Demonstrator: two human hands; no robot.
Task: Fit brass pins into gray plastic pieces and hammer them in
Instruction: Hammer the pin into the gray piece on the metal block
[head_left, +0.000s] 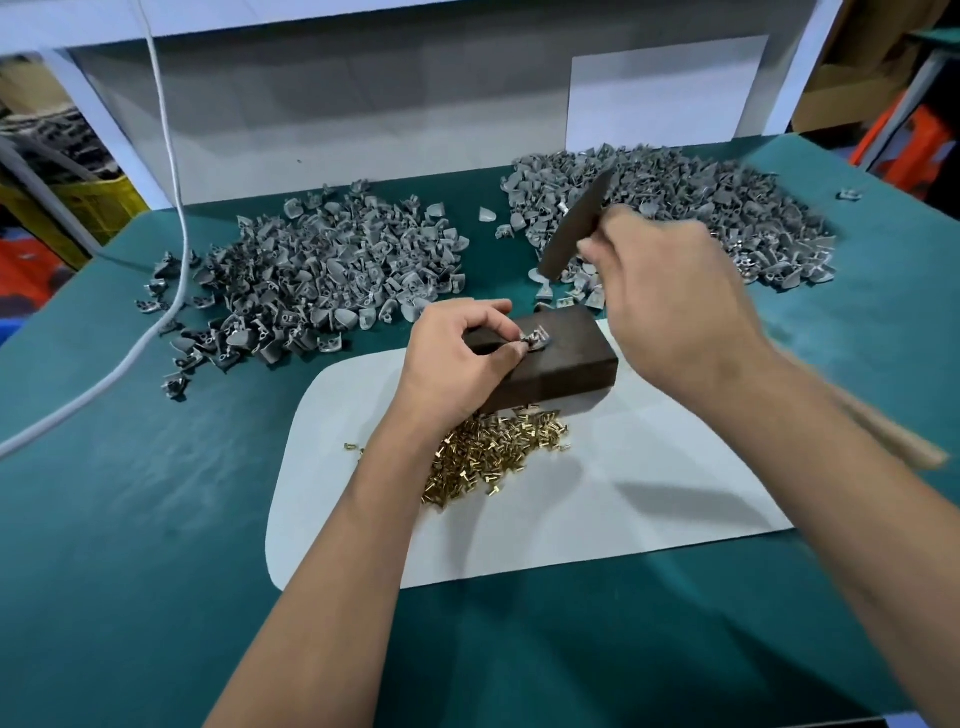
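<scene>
My left hand (457, 353) pinches a gray piece (535, 340) on top of the dark block (566, 364), while my right hand (670, 296) grips the hammer (571, 223), raised and blurred just above and behind it. This looks like the hammering step, so the next blow must land squarely on the pin and miss my fingertips (517, 351). The brass pins (493, 454) lie heaped on the white sheet (649, 493) near the table's front edge, with gray heaps toward its back edge.

Two bare forearms enter from the near edge. Left hand (457, 358) and right hand (670, 306) are ungloved, with no sleeve showing on either arm. The right hand's outline is blurred; fingernails appear short.
</scene>
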